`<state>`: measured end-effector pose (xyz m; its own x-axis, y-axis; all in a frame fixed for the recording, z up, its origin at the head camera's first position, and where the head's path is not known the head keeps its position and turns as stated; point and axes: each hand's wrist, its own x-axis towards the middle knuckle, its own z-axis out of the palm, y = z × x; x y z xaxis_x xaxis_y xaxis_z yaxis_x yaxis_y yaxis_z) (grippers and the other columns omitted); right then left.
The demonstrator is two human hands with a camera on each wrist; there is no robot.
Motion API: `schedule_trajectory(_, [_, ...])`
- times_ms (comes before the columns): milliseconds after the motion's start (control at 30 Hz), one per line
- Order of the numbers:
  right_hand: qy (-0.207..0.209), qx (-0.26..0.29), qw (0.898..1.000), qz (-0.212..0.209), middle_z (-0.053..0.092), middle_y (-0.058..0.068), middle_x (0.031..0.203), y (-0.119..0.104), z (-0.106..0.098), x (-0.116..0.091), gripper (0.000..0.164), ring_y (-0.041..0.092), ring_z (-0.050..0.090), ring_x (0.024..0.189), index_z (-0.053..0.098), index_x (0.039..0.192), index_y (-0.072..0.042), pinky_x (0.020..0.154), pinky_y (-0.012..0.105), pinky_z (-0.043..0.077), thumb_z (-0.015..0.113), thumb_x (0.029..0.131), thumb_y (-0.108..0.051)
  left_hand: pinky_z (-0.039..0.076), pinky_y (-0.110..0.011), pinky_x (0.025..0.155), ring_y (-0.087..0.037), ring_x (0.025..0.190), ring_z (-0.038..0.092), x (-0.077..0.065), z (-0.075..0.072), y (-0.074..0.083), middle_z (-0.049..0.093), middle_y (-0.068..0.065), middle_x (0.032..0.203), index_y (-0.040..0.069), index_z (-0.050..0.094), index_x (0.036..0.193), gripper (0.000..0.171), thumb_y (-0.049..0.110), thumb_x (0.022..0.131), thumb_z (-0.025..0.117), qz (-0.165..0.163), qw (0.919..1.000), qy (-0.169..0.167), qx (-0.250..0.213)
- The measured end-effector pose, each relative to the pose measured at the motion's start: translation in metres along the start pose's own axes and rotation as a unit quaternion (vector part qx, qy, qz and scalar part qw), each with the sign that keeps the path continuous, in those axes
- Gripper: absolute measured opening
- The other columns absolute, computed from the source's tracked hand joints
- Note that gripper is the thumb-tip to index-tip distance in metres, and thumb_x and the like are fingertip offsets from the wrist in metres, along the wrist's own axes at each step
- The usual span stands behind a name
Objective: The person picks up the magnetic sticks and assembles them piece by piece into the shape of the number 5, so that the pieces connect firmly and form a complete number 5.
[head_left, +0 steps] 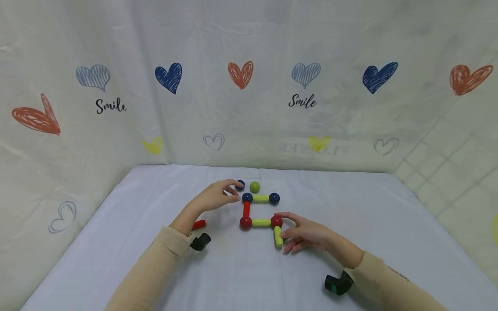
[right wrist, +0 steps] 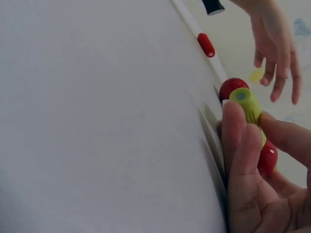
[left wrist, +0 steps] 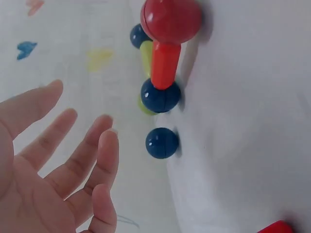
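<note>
A linked chain of balls and rods lies on the table: a blue ball [head_left: 274,198], a yellow-green rod [head_left: 261,198], a second blue ball [head_left: 247,198], a red rod [head_left: 247,209], a red ball [head_left: 246,223], another yellow-green rod [head_left: 261,223] and a second red ball [head_left: 276,221]. From that last ball a yellow-green end rod [head_left: 278,237] points toward me. My right hand [head_left: 307,233] pinches this end rod [right wrist: 247,104] between thumb and fingers, its index finger at the red ball. My left hand [head_left: 215,195], fingers spread and holding nothing, hovers beside a loose blue ball [left wrist: 162,143].
A loose green ball [head_left: 254,186] lies behind the chain. Near my left sleeve is a loose red rod [head_left: 199,224], partly hidden by the wrist. Dark wrist devices [head_left: 338,284] stick out below both sleeves. A curtain [head_left: 264,129] with printed hearts hangs behind the white table [head_left: 241,276].
</note>
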<state>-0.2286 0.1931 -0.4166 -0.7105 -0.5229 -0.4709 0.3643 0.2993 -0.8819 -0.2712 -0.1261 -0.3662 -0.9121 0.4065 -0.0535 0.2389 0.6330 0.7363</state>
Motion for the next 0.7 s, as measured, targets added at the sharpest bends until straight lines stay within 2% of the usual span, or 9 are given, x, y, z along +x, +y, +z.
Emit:
schedule_trajectory(133, [-0.004, -0.003, 1.000, 0.000, 0.070, 0.012, 0.087, 0.001, -0.003, 0.002, 0.078, 0.018, 0.072, 0.072, 0.025, 0.162, -0.017, 0.066, 0.022, 0.056, 0.070, 0.099, -0.018, 0.052, -0.049, 0.096, -0.034, 0.121, 0.059, 0.010, -0.001, -0.004, 0.065, -0.013, 0.130, 0.014, 0.059, 0.142, 0.043, 0.021, 0.100, 0.068, -0.010, 0.9995, 0.030, -0.004])
schedule_trajectory(333, [-0.016, -0.003, 1.000, -0.006, 0.071, 0.011, 0.085, 0.001, -0.005, 0.004, 0.078, 0.018, 0.072, 0.071, 0.024, 0.162, -0.017, 0.066, 0.023, 0.056, 0.070, 0.099, -0.018, 0.051, -0.050, 0.098, -0.036, 0.125, 0.057, 0.030, 0.004, -0.014, 0.061, -0.014, 0.137, 0.013, 0.058, 0.144, 0.044, 0.021, 0.101, 0.066, -0.043, 0.9964, 0.071, -0.018])
schedule_trajectory(700, [-0.022, -0.006, 1.000, -0.009, 0.071, 0.011, 0.084, 0.002, -0.006, 0.003, 0.077, 0.017, 0.072, 0.070, 0.025, 0.161, -0.016, 0.064, 0.022, 0.056, 0.070, 0.098, -0.016, 0.049, -0.050, 0.101, -0.036, 0.122, 0.058, 0.060, 0.017, -0.032, 0.060, -0.019, 0.136, 0.010, 0.059, 0.141, 0.042, 0.018, 0.100, 0.065, -0.080, 0.9916, 0.099, -0.025])
